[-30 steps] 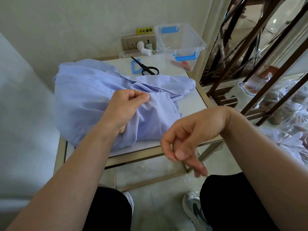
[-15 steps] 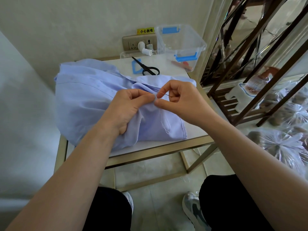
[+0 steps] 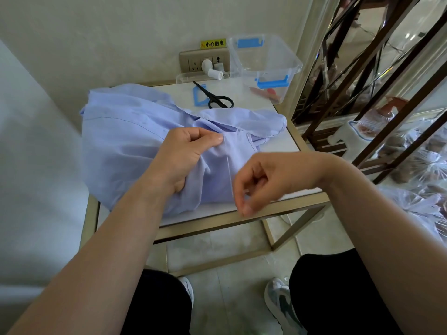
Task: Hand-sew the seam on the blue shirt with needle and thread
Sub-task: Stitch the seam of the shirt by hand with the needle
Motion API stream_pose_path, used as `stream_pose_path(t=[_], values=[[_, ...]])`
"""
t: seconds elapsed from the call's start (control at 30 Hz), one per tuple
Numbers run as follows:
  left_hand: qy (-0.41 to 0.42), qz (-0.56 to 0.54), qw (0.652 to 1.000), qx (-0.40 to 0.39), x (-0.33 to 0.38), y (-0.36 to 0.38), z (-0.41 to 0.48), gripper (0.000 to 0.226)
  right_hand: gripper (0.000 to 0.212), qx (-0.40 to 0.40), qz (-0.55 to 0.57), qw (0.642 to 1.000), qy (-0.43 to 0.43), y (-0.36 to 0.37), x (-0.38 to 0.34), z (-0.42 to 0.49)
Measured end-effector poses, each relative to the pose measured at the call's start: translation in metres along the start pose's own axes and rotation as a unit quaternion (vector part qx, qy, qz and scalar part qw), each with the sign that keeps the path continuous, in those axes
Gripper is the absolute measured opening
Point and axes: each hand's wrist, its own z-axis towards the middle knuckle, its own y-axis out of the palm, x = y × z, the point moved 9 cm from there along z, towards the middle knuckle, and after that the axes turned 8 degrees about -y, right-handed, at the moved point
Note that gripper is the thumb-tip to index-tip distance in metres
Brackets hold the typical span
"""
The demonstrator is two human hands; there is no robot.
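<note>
At centre frame, on a small gold-framed desk (image 3: 285,143), a person's left hand (image 3: 186,155) pinches a fold of the blue shirt (image 3: 125,141) between thumb and forefinger, its fingers (image 3: 210,141) closed on the cloth at the seam.

A pale thread (image 3: 228,170) runs from that pinch, taut and nearly straight, down and slightly right to the right hand (image 3: 266,180). That hand hangs lower in the frame, at the desk's near edge, below and right of the left.

The right hand's fingers (image 3: 246,207) are curled tight, with the tips drawn together at the thread's lower end. The needle is too fine to make out, so whether it sits in that pinch cannot be told.

The shirt lies bunched across the left and middle of the desk, with a stitched edge reaching toward the right of the frame.

Judging by the taut line, the stitch looks pulled snug. A further stitch would call for the right hand to travel back up along the thread to the pinched fold, which lies above and left of it. The left hand is the nearer one, since it is on the cloth itself.

Black scissors (image 3: 215,97) lie beyond the shirt at upper centre, just beside a clear plastic box (image 3: 266,59) with blue clasps at upper right.
</note>
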Motion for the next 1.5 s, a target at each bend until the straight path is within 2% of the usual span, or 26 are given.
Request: stream_pose_path(t=[0.03, 0.07, 0.1, 0.17, 0.23, 0.27, 0.37, 0.53, 0.63, 0.7, 0.77, 0.83, 1.1, 1.17, 1.23, 1.3, 1.33, 1.4, 1.5], values=[[0.0, -0.002, 1.0, 0.0, 0.0, 0.0, -0.001, 0.017, 0.01, -0.054, 0.001, 0.998, 0.017, 0.01, 0.004, -0.004], [0.0, -0.006, 1.0, -0.001, 0.001, 0.001, -0.001, 0.017, 0.007, -0.059, -0.006, 0.998, 0.027, 0.011, 0.007, -0.005], [0.0, -0.008, 1.0, -0.002, 0.001, 0.001, -0.001, 0.017, 0.004, -0.024, -0.017, 0.999, 0.034, 0.003, 0.01, -0.004], [0.0, -0.009, 1.0, -0.004, 0.0, 0.002, -0.001, 0.017, 0.005, 0.129, -0.037, 0.99, 0.038, -0.026, 0.011, -0.004], [-0.006, -0.016, 1.0, -0.009, 0.0, 0.003, 0.0, 0.014, 0.014, 0.306, -0.01, 0.952, 0.018, -0.055, 0.011, -0.011], [-0.006, -0.015, 1.0, -0.012, 0.0, 0.004, -0.001, 0.014, 0.019, 0.365, 0.005, 0.931, 0.007, -0.063, 0.011, -0.015], [0.001, -0.012, 1.0, -0.029, 0.001, 0.007, -0.003, 0.013, 0.033, 0.433, -0.013, 0.901, -0.001, -0.067, 0.011, -0.016], [0.005, -0.027, 0.999, -0.033, 0.002, 0.008, -0.003, 0.013, 0.017, 0.46, -0.053, 0.886, -0.009, -0.067, 0.007, -0.015], [0.004, -0.026, 0.999, -0.028, 0.001, 0.007, -0.001, 0.013, 0.012, 0.441, -0.05, 0.896, -0.023, -0.066, 0.001, -0.014], [0.003, -0.022, 0.999, -0.028, 0.0, 0.006, 0.0, 0.012, 0.01, 0.375, -0.044, 0.926, -0.03, -0.058, -0.006, -0.01], [0.003, -0.018, 1.0, -0.022, 0.0, 0.005, 0.0, 0.013, 0.007, 0.272, -0.041, 0.961, -0.022, -0.043, -0.009, -0.004], [0.006, -0.008, 1.0, -0.017, 0.001, 0.005, -0.001, 0.015, 0.007, 0.201, -0.045, 0.979, -0.006, -0.03, -0.008, -0.002], [0.02, -0.008, 1.0, -0.005, 0.002, 0.002, -0.001, 0.013, 0.01, 0.103, -0.064, 0.992, 0.028, -0.019, 0.005, -0.004], [0.022, -0.01, 1.0, -0.006, 0.003, 0.003, -0.002, 0.013, 0.01, 0.129, -0.065, 0.989, 0.036, -0.024, 0.006, -0.005], [0.02, -0.016, 1.0, -0.014, 0.003, 0.003, -0.002, 0.015, 0.011, 0.236, -0.053, 0.97, 0.03, -0.044, 0.007, -0.008], [0.014, -0.013, 0.999, -0.036, 0.003, 0.006, -0.003, 0.014, 0.01, 0.367, -0.008, 0.93, -0.003, -0.068, 0.007, -0.018], [0.014, -0.009, 0.999, -0.046, 0.003, 0.008, -0.004, 0.012, 0.007, 0.406, 0.018, 0.913, -0.018, -0.075, 0.007, -0.022], [0.026, 0.002, 0.998, -0.059, 0.006, 0.011, -0.006, 0.01, 0.014, 0.418, 0.034, 0.908, -0.017, -0.077, 0.011, -0.02], [0.054, 0.013, 0.996, -0.076, 0.012, 0.015, -0.011, 0.008, 0.02, 0.367, 0.007, 0.93, 0.006, -0.067, 0.016, -0.009]])
